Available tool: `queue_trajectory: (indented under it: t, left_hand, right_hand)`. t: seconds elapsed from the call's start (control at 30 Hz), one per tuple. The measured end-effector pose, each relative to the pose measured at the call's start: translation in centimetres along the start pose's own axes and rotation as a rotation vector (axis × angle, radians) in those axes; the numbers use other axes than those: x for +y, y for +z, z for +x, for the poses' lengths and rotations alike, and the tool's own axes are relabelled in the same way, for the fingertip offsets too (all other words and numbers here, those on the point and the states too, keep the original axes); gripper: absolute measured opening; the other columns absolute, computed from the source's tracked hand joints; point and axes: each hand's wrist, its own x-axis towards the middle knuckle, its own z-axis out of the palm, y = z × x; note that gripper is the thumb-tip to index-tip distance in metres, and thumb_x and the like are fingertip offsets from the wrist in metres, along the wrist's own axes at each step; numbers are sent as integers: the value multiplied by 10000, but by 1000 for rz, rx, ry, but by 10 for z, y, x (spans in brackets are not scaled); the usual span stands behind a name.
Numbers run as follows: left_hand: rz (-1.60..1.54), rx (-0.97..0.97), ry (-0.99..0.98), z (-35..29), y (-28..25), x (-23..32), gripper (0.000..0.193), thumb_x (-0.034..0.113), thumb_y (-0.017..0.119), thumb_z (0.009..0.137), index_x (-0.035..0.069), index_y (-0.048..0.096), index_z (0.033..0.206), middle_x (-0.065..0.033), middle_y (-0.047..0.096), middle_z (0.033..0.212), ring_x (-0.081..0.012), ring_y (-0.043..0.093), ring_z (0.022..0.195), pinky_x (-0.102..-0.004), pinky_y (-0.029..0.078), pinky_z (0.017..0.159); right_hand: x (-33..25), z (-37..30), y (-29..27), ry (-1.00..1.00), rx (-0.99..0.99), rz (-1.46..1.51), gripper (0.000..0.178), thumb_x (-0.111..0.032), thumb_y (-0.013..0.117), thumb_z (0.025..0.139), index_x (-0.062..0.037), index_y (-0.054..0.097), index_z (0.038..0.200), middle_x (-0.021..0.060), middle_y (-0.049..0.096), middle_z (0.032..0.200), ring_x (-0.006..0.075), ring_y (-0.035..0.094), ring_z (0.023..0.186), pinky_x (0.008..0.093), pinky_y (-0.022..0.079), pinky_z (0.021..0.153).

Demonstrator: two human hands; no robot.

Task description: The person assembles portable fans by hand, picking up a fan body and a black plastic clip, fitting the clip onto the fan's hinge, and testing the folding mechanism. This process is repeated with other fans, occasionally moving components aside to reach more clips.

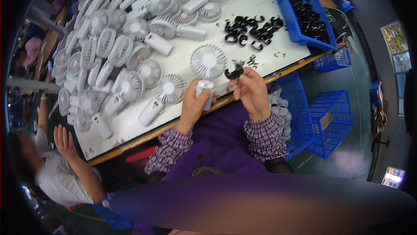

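My left hand point(194, 102) is closed round the handle of a white handheld fan point(208, 61), its round grille pointing away from me over the table edge. To its right, my right hand point(252, 91) pinches a small curved black plastic clip point(234, 71) between thumb and fingers. The clip is close to the fan but apart from it. Beyond my right hand lies a loose pile of similar black clips point(252, 31). Several white fans point(171, 89) lie to the left of my left hand, heaped higher toward the back.
A blue bin point(278, 0) full of black clips stands at the table's right end. Below the edge on the right are blue crates point(332, 122), one holding white parts point(280, 115). At the left sits another person point(65, 178), one hand raised near the white table point(126, 137).
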Motion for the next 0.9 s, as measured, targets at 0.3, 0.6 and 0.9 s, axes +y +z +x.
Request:
queue_trajectory:
  t: [0.3,0.6,0.9]
  left_hand:
    - [450,55,293,-1,3,2,622,592,588,824,2,533,1012,-92,610,778,-144,578,704,-270,456,617]
    - [545,185,279,-7,4,4,265,235,713,777,-5,604,809,-61,607,630,-100,547,549,-257,452,508]
    - [409,126,116,-10,6,9,250,221,670,813,-14,595,774,-55,616,626,-94,586,572,-247,469,502]
  right_hand:
    - [66,-40,28,99,22,340,91,-24,526,913,-53,546,998,28,527,694,80,414,458,196,308,396]
    - [58,-49,31,78,107,9,82,-103,534,924,-43,495,883,44,508,710,98,476,518,203,373,424]
    - [48,-37,7,-14,135,-97,150,-150,522,940,-22,484,872,49,471,720,142,494,567,246,408,509]
